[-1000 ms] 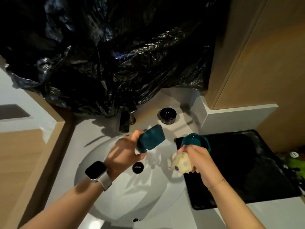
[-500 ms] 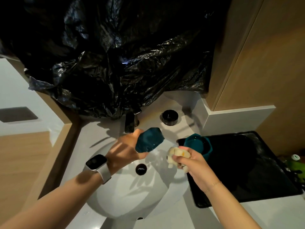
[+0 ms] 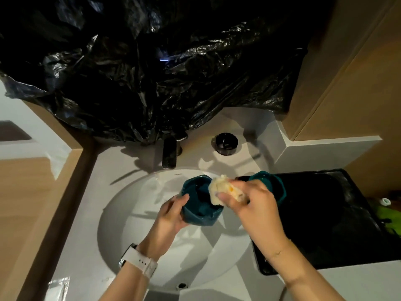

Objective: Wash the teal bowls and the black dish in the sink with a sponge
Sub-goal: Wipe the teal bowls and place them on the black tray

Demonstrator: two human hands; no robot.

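Note:
My left hand (image 3: 171, 216) grips a teal bowl (image 3: 200, 203) by its left side, mouth up, over the white sink (image 3: 134, 235). A pale yellow sponge (image 3: 223, 191) is pinched in my right hand (image 3: 249, 203) and lies against the bowl's right rim and inside. A second teal bowl (image 3: 274, 185) sits just behind my right hand, on the left end of a black tray (image 3: 325, 213). A small black dish (image 3: 226, 143) stands on the counter behind the sink, right of the tap (image 3: 169, 153).
Crumpled black plastic sheeting (image 3: 162, 72) hangs over the wall behind the tap. A wooden cabinet (image 3: 347, 83) rises at the right, a wooden panel (image 3: 32, 203) at the left. Green items (image 3: 388, 213) lie at the right edge past the tray.
My left hand turned the teal bowl mouth-up and lowered it over the sink. My right hand brought the sponge left into the bowl. The view shifted down.

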